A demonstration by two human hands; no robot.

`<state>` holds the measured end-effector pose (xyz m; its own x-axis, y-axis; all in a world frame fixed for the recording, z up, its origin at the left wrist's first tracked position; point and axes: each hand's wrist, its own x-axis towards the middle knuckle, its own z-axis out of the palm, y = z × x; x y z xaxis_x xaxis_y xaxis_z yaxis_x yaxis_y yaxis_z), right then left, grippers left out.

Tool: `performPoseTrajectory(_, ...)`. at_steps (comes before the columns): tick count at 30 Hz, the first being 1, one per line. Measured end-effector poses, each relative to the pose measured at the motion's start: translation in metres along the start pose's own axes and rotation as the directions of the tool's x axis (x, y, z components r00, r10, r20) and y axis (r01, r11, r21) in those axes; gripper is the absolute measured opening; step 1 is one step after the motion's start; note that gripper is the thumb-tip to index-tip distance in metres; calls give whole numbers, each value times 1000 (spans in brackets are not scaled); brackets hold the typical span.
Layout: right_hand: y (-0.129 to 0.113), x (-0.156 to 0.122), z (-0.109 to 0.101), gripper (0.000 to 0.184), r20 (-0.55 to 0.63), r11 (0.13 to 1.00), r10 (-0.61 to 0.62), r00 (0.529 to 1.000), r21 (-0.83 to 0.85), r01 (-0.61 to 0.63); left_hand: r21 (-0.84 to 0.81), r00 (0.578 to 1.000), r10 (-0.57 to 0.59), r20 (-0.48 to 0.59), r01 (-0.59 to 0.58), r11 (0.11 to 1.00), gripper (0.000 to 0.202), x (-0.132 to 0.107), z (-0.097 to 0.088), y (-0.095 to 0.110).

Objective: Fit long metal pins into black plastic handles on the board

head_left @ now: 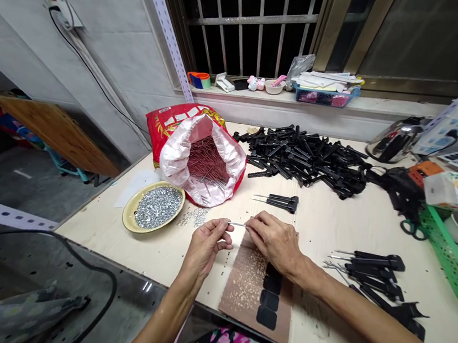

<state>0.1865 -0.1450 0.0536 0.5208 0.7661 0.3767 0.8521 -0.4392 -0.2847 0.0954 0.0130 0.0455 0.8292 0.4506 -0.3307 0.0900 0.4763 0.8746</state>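
Observation:
A thin metal rod (pixel 237 224) spans the short gap between my two hands, above the far end of a brown board (pixel 234 300). My left hand (pixel 208 242) pinches its left end between thumb and forefinger, the other fingers curled. At the right end, the fingers of my right hand (pixel 276 241) are closed around it, knuckles up; whatever else lies under that palm is hidden. Black square pads (pixel 266 317) and pale specks cover part of the board. Just beyond my right hand lie a few black plastic handles (pixel 281 202) with rods sticking out leftward.
A yellow bowl (pixel 125 215) of small metal pieces stands left, beside a red bag (pixel 154 129) full of reddish rods (pixel 209 161). Behind is a heap of black plastic parts (pixel 306 156). More rodded black handles (pixel 376 267), scissors (pixel 414 230) and a green basket (pixel 444 253) are right.

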Motion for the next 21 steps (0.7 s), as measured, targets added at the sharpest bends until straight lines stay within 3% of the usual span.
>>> performPoseTrajectory(8, -1, -6, 7, 21, 20, 995, 12, 1000, 97, -14, 151, 999, 25, 29, -29, 988, 28, 3, 2, -3)
performPoseTrajectory(11, -1, -7, 10, 21, 24, 981, 65, 998, 184, -68, 255, 995, 94, 25, -98, 962, 27, 1, 4, -6)
performPoseTrajectory(16, 0, -6, 15, 19, 135, 828, 215, 967, 500, -254, 456, 965, 261, 2, -233, 859, 25, -3, 8, -7)
performPoseTrajectory(18, -1, -8, 15, 14, 105, 819, 235, 966, 515, -255, 472, 967, 254, 23, -235, 850, 25, -3, 8, -7)
performPoseTrajectory(21, -4, -12, 14, 14, 22, 887, 212, 977, 415, -202, 438, 979, 191, 69, -202, 876, 26, 0, 7, -9)
